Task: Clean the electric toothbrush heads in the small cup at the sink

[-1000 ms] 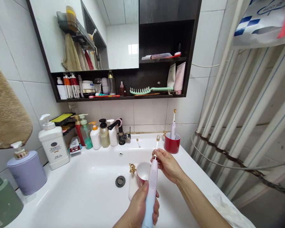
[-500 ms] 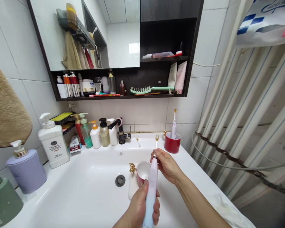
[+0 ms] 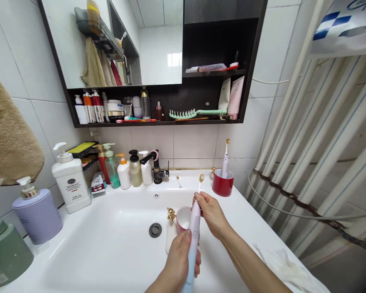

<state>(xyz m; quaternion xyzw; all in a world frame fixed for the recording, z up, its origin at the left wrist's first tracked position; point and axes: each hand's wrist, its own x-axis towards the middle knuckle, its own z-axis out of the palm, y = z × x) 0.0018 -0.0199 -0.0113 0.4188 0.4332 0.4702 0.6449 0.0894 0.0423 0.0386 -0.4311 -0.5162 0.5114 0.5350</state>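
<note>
While the white sink point(image 3: 103, 254) is spreading beneath the grip, a dark cabinet point(image 3: 225, 12) is hanging beyond and above it, holding bottles point(image 3: 90, 108), tubes point(image 3: 235, 97) and a green hairbrush point(image 3: 198, 112). The left hand point(image 3: 179, 254) is wrapping firmly round the pink-and-blue handle point(image 3: 195, 228), its fingers closed, and the right hand point(image 3: 213, 213) is pinching the brush head point(image 3: 201, 179) at the handle's top, hiding the joint. Beyond the right hand, a red pot point(image 3: 223, 189) is holding another electric toothbrush point(image 3: 225, 165); just behind the handle, a gold-handled cup point(image 3: 180, 230) is sitting in the sink, showing its white inside. Farther ahead, a small loose head point(image 3: 179, 182) is lying on the sink's back ledge.
</note>
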